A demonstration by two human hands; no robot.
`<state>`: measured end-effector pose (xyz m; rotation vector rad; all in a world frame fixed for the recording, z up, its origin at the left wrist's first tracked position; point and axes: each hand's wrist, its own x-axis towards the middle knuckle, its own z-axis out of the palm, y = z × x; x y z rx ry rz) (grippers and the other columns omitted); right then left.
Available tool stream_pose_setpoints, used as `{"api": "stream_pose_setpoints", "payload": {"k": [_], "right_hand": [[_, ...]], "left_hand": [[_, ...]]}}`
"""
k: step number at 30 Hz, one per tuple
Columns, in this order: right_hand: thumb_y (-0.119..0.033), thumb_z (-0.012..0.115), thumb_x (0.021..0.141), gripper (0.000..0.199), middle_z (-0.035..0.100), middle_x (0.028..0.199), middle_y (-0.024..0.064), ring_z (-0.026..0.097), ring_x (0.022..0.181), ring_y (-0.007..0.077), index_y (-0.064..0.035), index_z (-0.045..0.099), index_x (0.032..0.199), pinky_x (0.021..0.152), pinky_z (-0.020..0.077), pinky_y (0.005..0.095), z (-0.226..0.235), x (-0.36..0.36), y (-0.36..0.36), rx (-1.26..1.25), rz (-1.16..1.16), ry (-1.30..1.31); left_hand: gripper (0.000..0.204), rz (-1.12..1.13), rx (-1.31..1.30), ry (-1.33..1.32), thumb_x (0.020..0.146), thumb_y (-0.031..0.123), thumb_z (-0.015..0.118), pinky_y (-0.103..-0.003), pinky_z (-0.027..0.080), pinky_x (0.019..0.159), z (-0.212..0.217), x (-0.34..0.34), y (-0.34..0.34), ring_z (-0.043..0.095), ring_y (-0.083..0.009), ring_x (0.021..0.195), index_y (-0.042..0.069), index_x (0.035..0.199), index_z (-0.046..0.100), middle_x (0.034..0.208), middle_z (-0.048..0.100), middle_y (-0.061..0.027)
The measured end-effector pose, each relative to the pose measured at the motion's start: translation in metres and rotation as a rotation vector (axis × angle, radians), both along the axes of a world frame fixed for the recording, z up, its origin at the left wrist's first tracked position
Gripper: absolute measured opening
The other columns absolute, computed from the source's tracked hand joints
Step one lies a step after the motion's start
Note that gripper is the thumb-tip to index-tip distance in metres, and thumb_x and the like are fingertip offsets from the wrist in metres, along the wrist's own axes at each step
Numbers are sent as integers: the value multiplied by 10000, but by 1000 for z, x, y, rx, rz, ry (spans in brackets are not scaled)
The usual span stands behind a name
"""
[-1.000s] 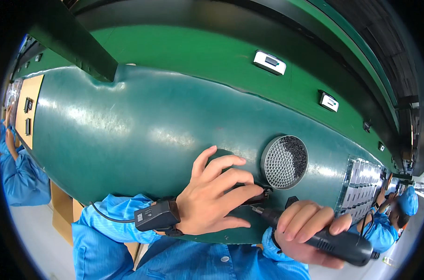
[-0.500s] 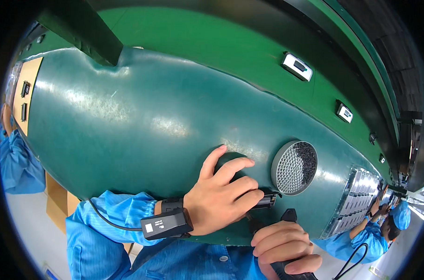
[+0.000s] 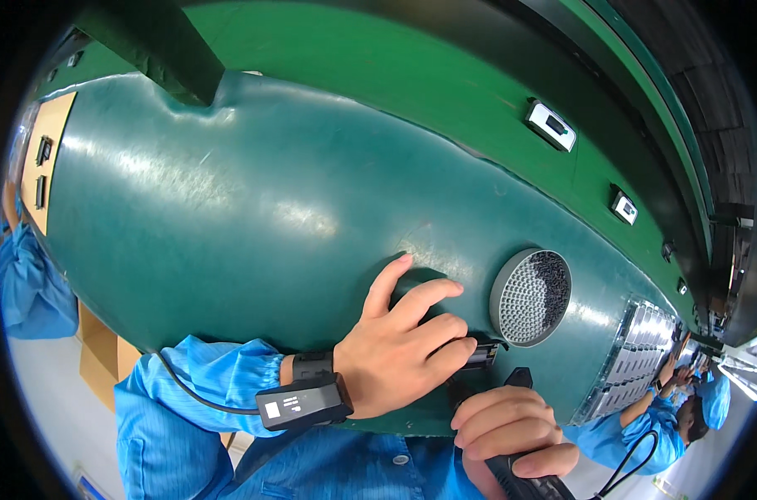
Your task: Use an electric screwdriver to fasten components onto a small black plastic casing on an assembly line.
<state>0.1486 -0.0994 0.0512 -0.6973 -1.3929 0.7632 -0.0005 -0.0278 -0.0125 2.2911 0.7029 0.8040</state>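
1. At the far left, a co-worker's blue sleeve point(image 3: 28, 283) sits near the edge of the green work mat point(image 3: 253, 217); a nudge from that side could jolt the surface while fine work is under way.
2. The person's left hand point(image 3: 399, 350) lies on the mat with thumb and index spread, and the lower fingers curl down onto a small dark part point(image 3: 481, 354) at the mat's near edge, just below the round tray of small dark pieces point(image 3: 533, 297). If that hold loosens, the part could twist or slide off the edge.
3. A black wrist device point(image 3: 303, 402) with its cable trails from the left wrist; the cable could catch and tug the hand off the part.
4. The tray stands just beside the fingertips, so a slip could knock it and scatter its contents.
5. The right hand point(image 3: 508, 425) is wrapped tightly around a black powered driver point(image 3: 528, 479), whose tip seems to point at the part, though the contact is hidden. A misaligned tip could skid onto the fingers pinning the part.
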Motion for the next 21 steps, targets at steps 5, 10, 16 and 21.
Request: {"api": "stream_pose_setpoints", "payload": {"k": [5, 10, 16, 21], "right_hand": [[-631, 676, 884, 728, 612, 788, 192, 608, 601, 305, -1, 495, 1200, 532, 542, 443, -2, -5, -3, 20, 18, 20], [-628, 681, 882, 728, 612, 804, 194, 605, 599, 305, 1, 490, 1194, 531, 540, 444, -3, -10, -5, 26, 17, 9], [-641, 685, 871, 744, 612, 808, 193, 604, 605, 297, 0, 486, 1193, 527, 538, 434, -9, -14, -5, 57, 23, 16], [-647, 688, 867, 748, 610, 805, 187, 598, 600, 284, -3, 489, 1190, 514, 523, 412, -16, -17, -5, 61, -8, -3]], "left_hand": [[368, 4, 4, 4, 701, 164, 792, -665, 262, 1155, 1, -5, -4, 554, -283, 1252, 166, 1061, 720, 1029, 630, 14], [343, 5, 14, 13, 726, 174, 775, -669, 253, 1157, 0, -7, -8, 538, -270, 1262, 171, 1064, 720, 1023, 624, 19], [309, 17, 13, 6, 753, 176, 752, -667, 249, 1160, -1, -10, -10, 538, -264, 1260, 172, 1060, 719, 1017, 624, 24], [277, 13, 35, 10, 774, 191, 751, -663, 251, 1160, -10, -9, -10, 541, -263, 1257, 171, 1048, 718, 1012, 626, 22]]}}
